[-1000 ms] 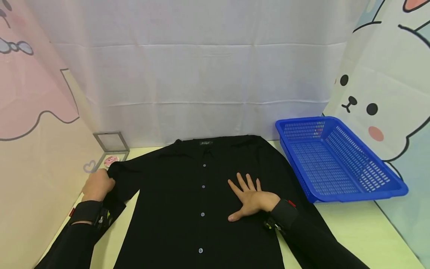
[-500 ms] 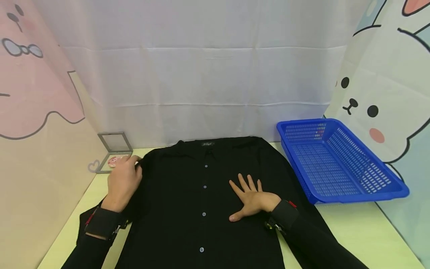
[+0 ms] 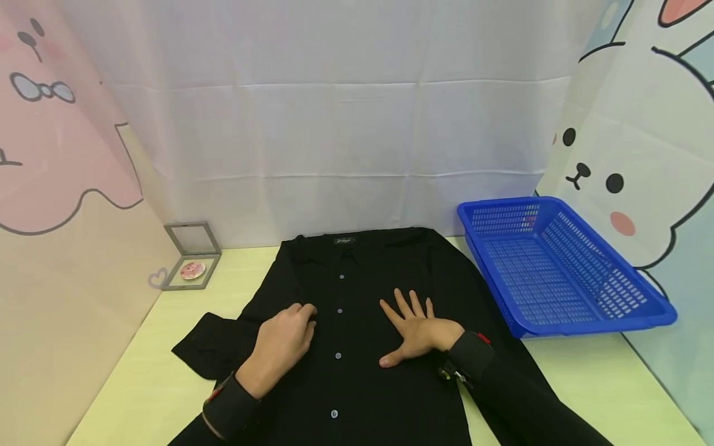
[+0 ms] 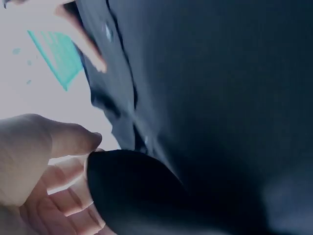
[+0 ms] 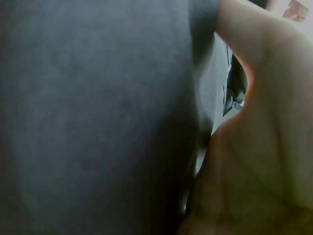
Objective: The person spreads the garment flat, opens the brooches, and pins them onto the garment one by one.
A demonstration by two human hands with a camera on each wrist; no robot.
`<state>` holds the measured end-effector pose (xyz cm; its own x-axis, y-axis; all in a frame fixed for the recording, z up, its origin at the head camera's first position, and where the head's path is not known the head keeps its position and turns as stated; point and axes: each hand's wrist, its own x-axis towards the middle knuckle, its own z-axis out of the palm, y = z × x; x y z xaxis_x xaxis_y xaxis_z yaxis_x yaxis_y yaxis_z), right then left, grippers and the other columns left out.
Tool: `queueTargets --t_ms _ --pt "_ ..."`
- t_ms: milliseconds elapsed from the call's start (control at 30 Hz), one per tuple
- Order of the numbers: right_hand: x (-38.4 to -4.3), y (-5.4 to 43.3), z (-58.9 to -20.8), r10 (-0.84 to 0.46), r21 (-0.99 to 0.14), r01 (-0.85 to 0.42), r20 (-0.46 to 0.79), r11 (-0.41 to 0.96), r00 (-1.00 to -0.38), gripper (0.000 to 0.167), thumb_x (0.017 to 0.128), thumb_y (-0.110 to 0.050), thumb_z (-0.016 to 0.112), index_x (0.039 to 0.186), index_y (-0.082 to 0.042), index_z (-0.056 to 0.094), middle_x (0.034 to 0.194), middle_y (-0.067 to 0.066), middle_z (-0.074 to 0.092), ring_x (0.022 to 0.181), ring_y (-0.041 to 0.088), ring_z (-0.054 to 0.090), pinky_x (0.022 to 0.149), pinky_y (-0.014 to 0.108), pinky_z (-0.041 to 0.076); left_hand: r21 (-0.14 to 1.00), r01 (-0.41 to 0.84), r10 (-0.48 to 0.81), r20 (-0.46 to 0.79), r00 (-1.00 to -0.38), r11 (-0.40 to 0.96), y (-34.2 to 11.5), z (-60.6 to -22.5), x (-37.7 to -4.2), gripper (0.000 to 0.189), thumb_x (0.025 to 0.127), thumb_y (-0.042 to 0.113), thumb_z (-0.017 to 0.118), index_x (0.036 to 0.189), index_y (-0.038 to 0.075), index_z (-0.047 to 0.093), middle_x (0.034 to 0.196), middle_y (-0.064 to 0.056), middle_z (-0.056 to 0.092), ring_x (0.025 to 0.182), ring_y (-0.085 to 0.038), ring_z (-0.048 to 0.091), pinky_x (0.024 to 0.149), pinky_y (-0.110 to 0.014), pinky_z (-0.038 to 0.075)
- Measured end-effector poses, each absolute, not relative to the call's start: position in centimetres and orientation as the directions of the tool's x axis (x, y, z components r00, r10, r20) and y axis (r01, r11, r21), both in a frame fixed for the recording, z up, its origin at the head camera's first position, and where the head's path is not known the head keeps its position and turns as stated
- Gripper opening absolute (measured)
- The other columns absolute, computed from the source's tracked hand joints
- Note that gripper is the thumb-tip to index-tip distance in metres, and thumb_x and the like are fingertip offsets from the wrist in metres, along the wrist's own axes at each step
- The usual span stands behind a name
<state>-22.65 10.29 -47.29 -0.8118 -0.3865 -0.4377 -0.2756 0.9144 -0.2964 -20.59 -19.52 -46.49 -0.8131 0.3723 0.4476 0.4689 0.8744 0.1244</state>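
A black button-up shirt lies spread face up on the table, its collar toward the back wall. My left hand is over the shirt front, left of the button line. In the left wrist view its thumb and fingers pinch a fold of black sleeve cloth. Part of that sleeve sticks out to the left past the shirt's side. With fingers spread, my right hand rests flat on the right half of the shirt front. Dark cloth fills most of the right wrist view beside the palm.
A blue plastic basket stands at the right, close to the shirt's right shoulder. At the back left is an open grey-framed case with a pink round item in it. White and cartoon-printed cloth walls enclose the table.
My left hand has carried the sleeve from the far left, inward to the right, over the shirt front. The right hand has stayed in place.
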Motion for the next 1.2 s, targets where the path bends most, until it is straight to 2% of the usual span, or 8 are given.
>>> queueTargets --t_ms 200,367,600,833,1033,1200 --pt "-22.7 10.1 -47.2 -0.385 -0.288 -0.278 -0.444 0.916 -0.809 0.123 0.078 -0.076 0.073 0.167 -0.029 0.003 0.173 0.012 -0.015 0.157 0.044 -0.016 0.122 0.071 -0.005 0.154 0.471 0.385 0.388 -0.837 0.869 -19.1 -47.3 -20.2 0.014 0.087 0.012 0.081 0.099 0.008 0.074 0.073 -0.003 0.065 0.054 -0.012 0.054 0.048 -0.021 0.04" --pt "-22.8 10.0 -47.3 -0.38 -0.283 -0.276 -0.446 0.919 -0.81 0.123 0.078 -0.076 0.073 0.168 -0.029 0.004 0.173 0.012 -0.014 0.157 0.045 -0.015 0.122 0.072 -0.005 0.18 0.429 0.341 0.375 -0.862 0.885 -21.1 -46.3 -20.7 0.014 0.087 0.012 0.081 0.099 0.007 0.075 0.079 -0.006 0.068 0.057 -0.015 0.056 0.05 -0.025 0.044" --pt "-22.8 10.2 -47.4 -0.388 -0.296 -0.275 -0.45 0.915 -0.805 0.124 0.077 -0.077 0.073 0.168 -0.028 0.004 0.173 0.013 -0.015 0.157 0.045 -0.016 0.122 0.071 -0.007 0.236 0.236 0.164 0.289 -0.943 0.943 -27.2 -45.2 -22.2 0.015 0.093 0.014 0.073 0.103 0.003 0.073 0.087 -0.014 0.068 0.067 -0.025 0.063 0.054 -0.04 0.05" --pt "-23.4 10.8 -48.8 -0.406 -0.315 -0.285 -0.439 0.905 -0.802 0.129 0.074 -0.082 0.07 0.167 -0.03 -0.002 0.172 0.009 -0.022 0.155 0.042 -0.025 0.121 0.07 -0.014 0.281 0.026 0.001 0.086 -0.996 0.959 -33.0 -45.0 -22.7 0.028 0.097 0.017 0.065 0.115 -0.004 0.068 0.096 -0.024 0.068 0.074 -0.034 0.065 0.054 -0.047 0.051" --pt "-23.4 10.9 -49.4 -0.407 -0.334 -0.28 -0.416 0.9 -0.813 0.13 0.072 -0.084 0.071 0.167 -0.03 0.001 0.171 0.008 -0.022 0.155 0.041 -0.026 0.12 0.07 -0.015 0.286 -0.055 -0.042 -0.051 -0.998 0.957 -35.7 -45.9 -23.1 0.027 0.098 0.017 0.062 0.112 -0.005 0.067 0.102 -0.03 0.068 0.078 -0.038 0.065 0.059 -0.052 0.051" --pt "-23.3 10.7 -49.0 -0.406 -0.326 -0.279 -0.44 0.904 -0.801 0.129 0.074 -0.082 0.071 0.167 -0.03 -0.002 0.171 0.007 -0.023 0.155 0.04 -0.027 0.121 0.069 -0.015 0.275 -0.057 -0.037 -0.078 -0.996 0.96 -36.4 -46.7 -23.3 0.037 0.097 0.018 0.065 0.121 -0.01 0.062 0.109 -0.035 0.064 0.086 -0.046 0.066 0.064 -0.057 0.054"
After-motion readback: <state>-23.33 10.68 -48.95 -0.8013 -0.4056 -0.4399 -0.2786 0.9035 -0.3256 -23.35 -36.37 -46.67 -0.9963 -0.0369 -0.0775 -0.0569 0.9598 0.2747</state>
